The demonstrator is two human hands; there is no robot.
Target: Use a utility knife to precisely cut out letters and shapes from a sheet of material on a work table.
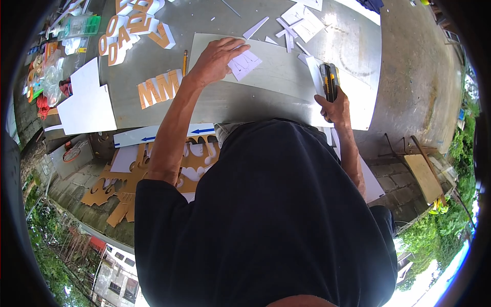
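Note:
My left hand [219, 61] grips the upper-left side of a small white piece [246, 64] marked with drawn lines. Its fingers cover part of that edge, and the piece is over a long pale board [276, 69]. To the right, my right hand [336, 105] is closed around a black-and-yellow utility knife [329, 81]; I cannot make out its blade. A narrow white strip [315, 75] lies just left of the knife. Left of my left wrist are cut-out letters with brown faces [160, 89], and a yellow pencil [185, 63] lies beside them.
Several block letters [128, 34] stand at the upper left of the metal tabletop [153, 119]. White offcuts [287, 32] are scattered at the back. A large white sheet [86, 101] lies left, near a green-and-clear case [80, 27]. Cut brown sheets [122, 188] lie below the table.

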